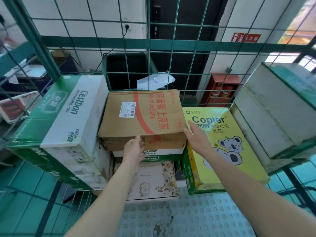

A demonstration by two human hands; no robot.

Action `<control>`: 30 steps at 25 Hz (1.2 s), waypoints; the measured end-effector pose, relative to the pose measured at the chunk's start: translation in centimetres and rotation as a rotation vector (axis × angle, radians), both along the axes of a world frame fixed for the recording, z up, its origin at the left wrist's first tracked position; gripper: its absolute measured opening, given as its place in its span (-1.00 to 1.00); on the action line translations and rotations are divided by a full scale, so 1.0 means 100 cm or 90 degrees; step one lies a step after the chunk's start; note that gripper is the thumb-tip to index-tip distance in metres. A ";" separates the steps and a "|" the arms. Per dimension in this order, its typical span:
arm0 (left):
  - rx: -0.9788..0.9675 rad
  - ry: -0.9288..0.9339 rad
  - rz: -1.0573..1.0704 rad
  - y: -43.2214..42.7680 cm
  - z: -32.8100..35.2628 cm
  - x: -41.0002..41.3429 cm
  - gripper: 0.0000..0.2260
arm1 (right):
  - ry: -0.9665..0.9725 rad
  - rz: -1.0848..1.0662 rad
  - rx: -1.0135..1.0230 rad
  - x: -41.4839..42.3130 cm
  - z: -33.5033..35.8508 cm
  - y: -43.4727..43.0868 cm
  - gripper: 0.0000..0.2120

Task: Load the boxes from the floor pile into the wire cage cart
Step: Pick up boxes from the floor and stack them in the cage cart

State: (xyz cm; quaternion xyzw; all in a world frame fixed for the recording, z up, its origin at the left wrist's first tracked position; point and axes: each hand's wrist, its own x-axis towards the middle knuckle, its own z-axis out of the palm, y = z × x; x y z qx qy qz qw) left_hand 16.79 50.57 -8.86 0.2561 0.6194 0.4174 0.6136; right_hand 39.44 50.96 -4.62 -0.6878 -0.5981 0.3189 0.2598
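A brown cardboard box (142,115) with red print and a white label lies on top of a stack inside the green wire cage cart (172,43). My left hand (135,147) touches its near front face with relaxed fingers. My right hand (196,135) lies flat against the box's near right corner, fingers straight. Below it sit a green and white Cestbon box (159,155) and a floral box (153,182). A large Cestbon box (66,120) stands at the left, a yellow Copier paper box (222,147) at the right.
A grey and green box (277,106) sits high at the right side of the cart. The cart's studded metal floor (188,218) shows in front of the boxes. Behind the mesh are a dark bin (126,69), a red extinguisher cabinet (220,89) and a door.
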 end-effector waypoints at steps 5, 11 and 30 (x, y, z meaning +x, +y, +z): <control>0.149 0.251 -0.219 -0.057 0.015 0.044 -0.73 | 0.157 -0.097 -0.048 0.012 -0.020 -0.097 -0.48; 0.238 0.196 -0.363 -0.139 0.032 0.123 -0.69 | 0.316 -0.287 -0.054 0.070 -0.020 -0.213 -0.57; 0.136 -0.123 -0.834 -0.670 0.093 0.422 -0.65 | 0.537 -0.909 0.278 0.219 0.008 -0.820 -0.83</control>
